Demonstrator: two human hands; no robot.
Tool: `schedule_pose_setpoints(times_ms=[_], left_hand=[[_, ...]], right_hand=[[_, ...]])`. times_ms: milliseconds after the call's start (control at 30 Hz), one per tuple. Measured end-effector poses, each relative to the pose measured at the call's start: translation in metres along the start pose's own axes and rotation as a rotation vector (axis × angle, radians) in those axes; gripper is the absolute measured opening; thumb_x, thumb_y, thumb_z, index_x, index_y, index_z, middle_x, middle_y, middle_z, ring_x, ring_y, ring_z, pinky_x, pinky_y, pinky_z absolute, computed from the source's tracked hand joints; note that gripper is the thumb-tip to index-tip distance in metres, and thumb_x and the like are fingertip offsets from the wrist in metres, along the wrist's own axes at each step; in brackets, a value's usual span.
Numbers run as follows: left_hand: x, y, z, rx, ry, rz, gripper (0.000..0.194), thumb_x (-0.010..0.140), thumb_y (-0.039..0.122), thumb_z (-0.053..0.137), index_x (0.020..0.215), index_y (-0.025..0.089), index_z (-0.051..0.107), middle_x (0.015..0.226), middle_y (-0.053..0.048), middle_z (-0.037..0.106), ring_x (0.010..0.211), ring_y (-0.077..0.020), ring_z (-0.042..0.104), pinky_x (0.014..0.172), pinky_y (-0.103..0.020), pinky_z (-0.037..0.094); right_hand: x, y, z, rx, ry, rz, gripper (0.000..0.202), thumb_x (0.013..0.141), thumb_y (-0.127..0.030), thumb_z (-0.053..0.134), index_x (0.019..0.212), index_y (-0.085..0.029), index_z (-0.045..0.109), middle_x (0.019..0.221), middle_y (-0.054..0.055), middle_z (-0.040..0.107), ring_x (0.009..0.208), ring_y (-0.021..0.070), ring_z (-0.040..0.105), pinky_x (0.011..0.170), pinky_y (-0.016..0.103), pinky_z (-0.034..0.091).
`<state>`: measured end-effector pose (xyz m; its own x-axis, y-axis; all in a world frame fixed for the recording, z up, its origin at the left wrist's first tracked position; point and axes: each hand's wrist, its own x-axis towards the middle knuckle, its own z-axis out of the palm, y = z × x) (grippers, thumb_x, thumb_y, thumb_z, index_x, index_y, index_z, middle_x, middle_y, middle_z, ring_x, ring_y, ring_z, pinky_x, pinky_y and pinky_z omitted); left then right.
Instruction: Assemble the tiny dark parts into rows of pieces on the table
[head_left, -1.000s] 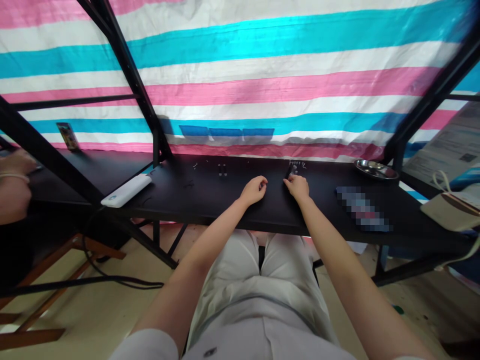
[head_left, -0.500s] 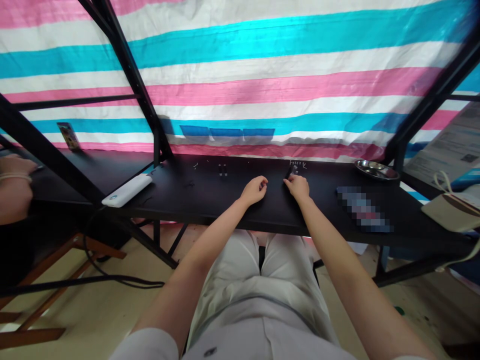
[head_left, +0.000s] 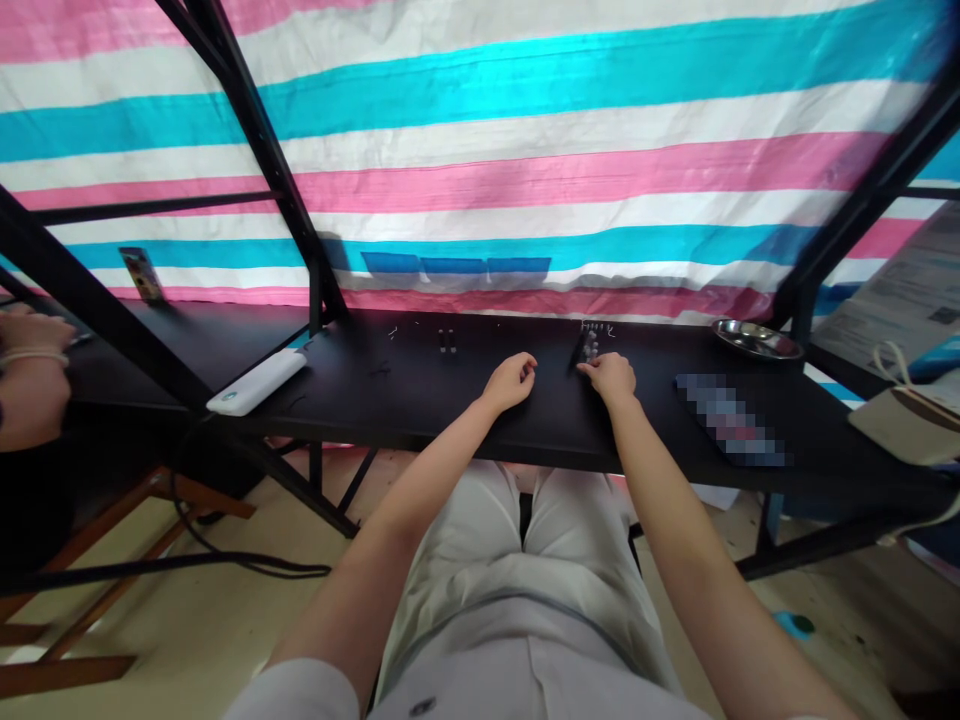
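On the black table (head_left: 360, 400), my left hand (head_left: 511, 379) rests with its fingers curled in. Whatever those fingers hold, if anything, is hidden. To its right, my right hand (head_left: 611, 377) has thumb and finger pinched together at the near end of a small dark strip (head_left: 578, 349). I cannot make out what is in that pinch. Small greyish round pieces (head_left: 591, 347) lie beside the strip, just beyond the fingers. Behind them is a row of tiny white bent pieces (head_left: 598, 328). Two short dark sticks with pale ends (head_left: 448, 342) lie left of my hands.
A long white device (head_left: 259, 382) with a cable lies left. A shiny metal dish (head_left: 757, 340) and a blurred-out flat object (head_left: 729, 420) lie right, near a beige bag (head_left: 904, 420). Another person's hand (head_left: 34, 345) shows at far left. Black posts (head_left: 259, 130) frame the striped sheet.
My right hand has shifted slightly right and towards me, uncovering more of the dark strip and round pieces. My left hand stays in place, still curled.
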<state>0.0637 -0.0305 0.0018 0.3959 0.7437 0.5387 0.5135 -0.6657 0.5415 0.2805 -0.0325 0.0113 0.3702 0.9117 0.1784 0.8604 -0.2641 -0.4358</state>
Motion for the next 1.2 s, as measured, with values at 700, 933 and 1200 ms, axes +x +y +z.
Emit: schedule_pose_setpoints(times_ms=[700, 933, 1200], left_hand=[[0.0, -0.001, 0.001, 0.001, 0.002, 0.0, 0.018, 0.076, 0.013, 0.048, 0.092, 0.018, 0.055, 0.08, -0.001, 0.059, 0.07, -0.0118, 0.052, 0.073, -0.027, 0.045], [0.0, -0.001, 0.001, 0.03, -0.005, 0.014, 0.017, 0.077, 0.014, 0.047, 0.092, 0.018, 0.054, 0.082, -0.001, 0.059, 0.073, -0.0123, 0.053, 0.074, -0.027, 0.045], [0.001, 0.013, -0.009, 0.463, -0.201, 0.213, 0.022, 0.08, 0.012, 0.04, 0.098, 0.014, 0.054, 0.094, -0.009, 0.061, 0.086, -0.0196, 0.054, 0.077, -0.033, 0.041]], right_hand=[[-0.002, -0.003, -0.001, -0.008, 0.011, 0.046, 0.036, 0.074, -0.049, 0.065, 0.093, -0.019, 0.073, 0.098, 0.015, 0.067, 0.092, 0.0281, 0.064, 0.077, 0.036, 0.048], [-0.004, -0.001, -0.004, -0.022, -0.03, 0.025, 0.043, 0.076, -0.051, 0.061, 0.1, -0.016, 0.07, 0.1, 0.016, 0.067, 0.097, 0.0294, 0.062, 0.079, 0.036, 0.047], [-0.008, -0.002, -0.008, -0.015, -0.065, 0.02, 0.048, 0.078, -0.05, 0.057, 0.11, -0.015, 0.062, 0.106, 0.018, 0.064, 0.101, 0.0299, 0.061, 0.08, 0.036, 0.046]])
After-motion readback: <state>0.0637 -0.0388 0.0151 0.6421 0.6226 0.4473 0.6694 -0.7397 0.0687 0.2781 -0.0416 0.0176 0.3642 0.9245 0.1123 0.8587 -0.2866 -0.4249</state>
